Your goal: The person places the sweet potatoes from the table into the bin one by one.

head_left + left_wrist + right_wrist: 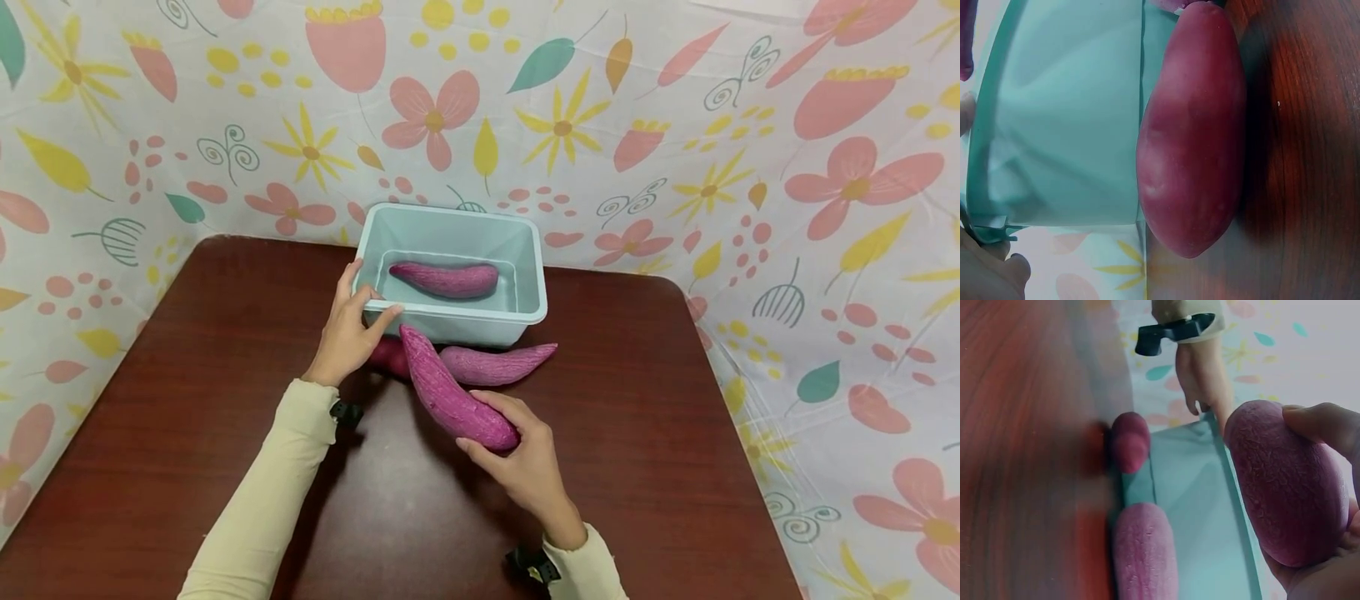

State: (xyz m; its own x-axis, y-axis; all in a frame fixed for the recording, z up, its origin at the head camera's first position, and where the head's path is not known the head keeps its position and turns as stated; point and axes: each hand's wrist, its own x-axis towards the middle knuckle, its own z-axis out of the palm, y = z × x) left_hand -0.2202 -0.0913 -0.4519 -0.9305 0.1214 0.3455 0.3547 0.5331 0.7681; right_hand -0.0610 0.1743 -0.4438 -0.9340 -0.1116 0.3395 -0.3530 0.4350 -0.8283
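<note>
My right hand (528, 458) grips the thick end of a bright purple sweet potato (450, 396), raised above the table, its narrow tip pointing toward the bin. At the near left corner of a pale blue plastic bin (525, 317), my left hand (347, 327) holds the rim, thumb over the front edge. Inside the bin lies another purple sweet potato (450, 281). Against its front wall rest a lighter purple sweet potato (498, 365) and a dark red sweet potato (1191, 137). The held one partly hides the dark red one in the head view.
A dark brown wooden table (637, 467) carries everything. Behind and along the sides hangs a white cloth (525, 100) printed with flowers and leaves. A black strap device (534, 565) sits on the right wrist, and a similar one (347, 414) on the left.
</note>
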